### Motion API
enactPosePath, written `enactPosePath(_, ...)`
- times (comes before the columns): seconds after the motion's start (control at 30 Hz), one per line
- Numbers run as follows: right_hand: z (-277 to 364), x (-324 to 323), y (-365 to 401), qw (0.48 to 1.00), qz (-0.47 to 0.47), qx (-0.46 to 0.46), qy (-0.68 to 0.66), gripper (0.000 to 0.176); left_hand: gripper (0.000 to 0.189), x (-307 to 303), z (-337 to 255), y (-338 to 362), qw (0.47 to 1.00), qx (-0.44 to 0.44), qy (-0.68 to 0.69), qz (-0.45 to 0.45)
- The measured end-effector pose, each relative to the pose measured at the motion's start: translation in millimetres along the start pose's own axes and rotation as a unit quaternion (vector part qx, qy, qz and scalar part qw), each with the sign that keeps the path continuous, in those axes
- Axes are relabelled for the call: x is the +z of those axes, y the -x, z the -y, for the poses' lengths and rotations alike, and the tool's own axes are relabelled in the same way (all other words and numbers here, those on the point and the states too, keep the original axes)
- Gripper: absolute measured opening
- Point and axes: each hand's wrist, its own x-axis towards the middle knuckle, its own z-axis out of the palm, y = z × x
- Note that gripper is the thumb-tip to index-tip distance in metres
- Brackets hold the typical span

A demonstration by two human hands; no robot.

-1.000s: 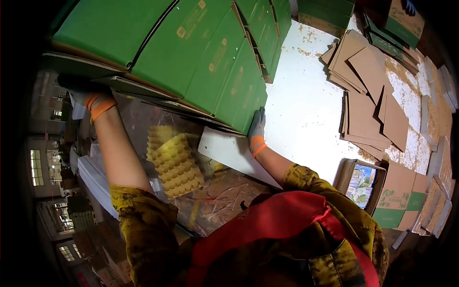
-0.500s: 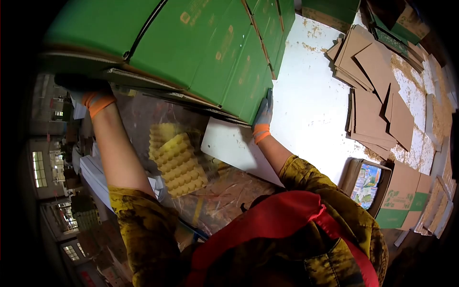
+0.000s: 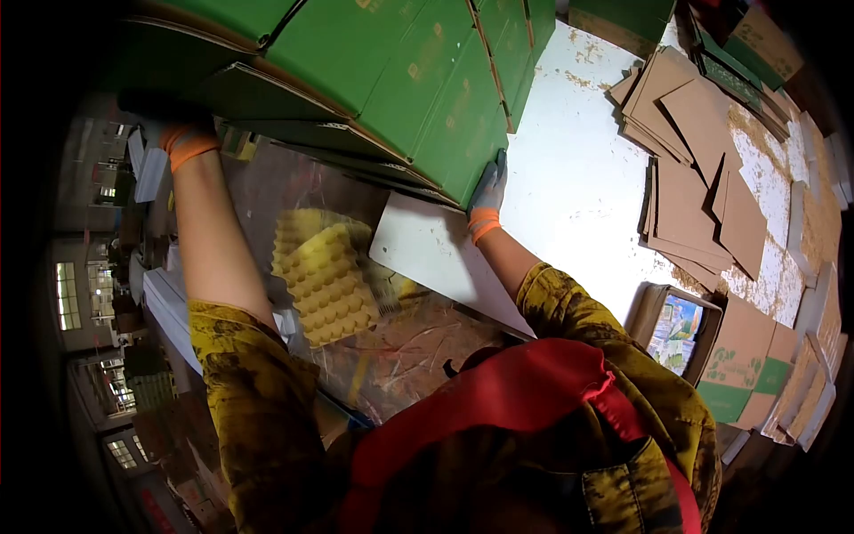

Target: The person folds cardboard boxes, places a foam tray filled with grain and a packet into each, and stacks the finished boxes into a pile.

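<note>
Several green cardboard boxes stand pressed together in a block at the top, over a white tabletop. My left hand, in a dark glove with an orange cuff, is at the underside of the block's left end; shadow hides its fingers. My right hand, in a grey glove with an orange cuff, lies against the block's near right corner, fingers stretched out along its side. Open flaps show along the block's lower edge.
Brown cardboard sheets lie in loose piles at the right. Nearer stand a bin with a colourful printed picture and a brown-green box. Yellow egg trays lie below, left of centre. Windows show far left.
The green block has shifted slightly up and away, showing more of its near side and flaps. Both hands stay against it, and my right hand has moved up a little.
</note>
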Motion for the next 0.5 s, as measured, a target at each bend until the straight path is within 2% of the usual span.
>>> enactPosePath(0.07, 4.1, -1.5, -1.0, 1.000, 0.001, 0.006, 0.000, 0.046, 0.063, -9.6, 11.7, -4.3, 0.971, 0.092, -0.222, 0.017)
enactPosePath(0.1, 3.4, -2.5, -2.0, 1.000, 0.003, 0.004, 0.010, 0.046, 0.060, -16.8, 14.3, -2.5, 0.892, 0.165, -0.422, 0.015)
enactPosePath(0.13, 2.5, -2.9, -1.9, 1.000, 0.009, 0.003, 0.022, 0.047, 0.054, -22.6, 19.1, -0.3, 0.824, 0.171, -0.539, 0.023)
enactPosePath(0.2, -1.0, -2.9, -4.8, 1.000, 0.019, 0.022, -0.006, 0.047, 0.042, -17.0, -11.6, 16.3, 0.637, 0.199, -0.744, 0.030)
enactPosePath(0.3, -11.6, -3.2, 1.4, 0.998, 0.026, 0.046, -0.027, 0.048, 0.044, -11.3, -20.9, 32.5, 0.676, 0.171, -0.714, 0.061)
enactPosePath(0.33, -14.1, -4.4, 0.9, 0.998, 0.025, 0.048, -0.032, 0.049, 0.045, -0.4, -33.1, 47.0, 0.525, 0.148, -0.828, 0.130)
enactPosePath(0.4, -13.0, -2.5, -1.4, 0.996, 0.020, 0.059, -0.066, 0.049, 0.050, 14.7, -46.4, 56.3, 0.622, 0.070, -0.768, 0.136)
enactPosePath(0.43, -12.0, 0.2, -1.4, 0.993, 0.016, 0.069, -0.096, 0.050, 0.054, 20.7, -43.0, 55.5, 0.830, 0.014, -0.553, 0.068)
enactPosePath(0.47, -14.4, 1.8, -2.6, 0.989, 0.011, 0.080, -0.125, 0.051, 0.057, 27.2, -37.8, 55.8, 0.958, -0.045, -0.284, -0.004)
enactPosePath(0.5, -18.2, 3.4, -4.5, 0.989, 0.006, 0.069, -0.132, 0.050, 0.061, 24.5, -28.1, 54.2, 0.979, -0.065, -0.191, -0.012)
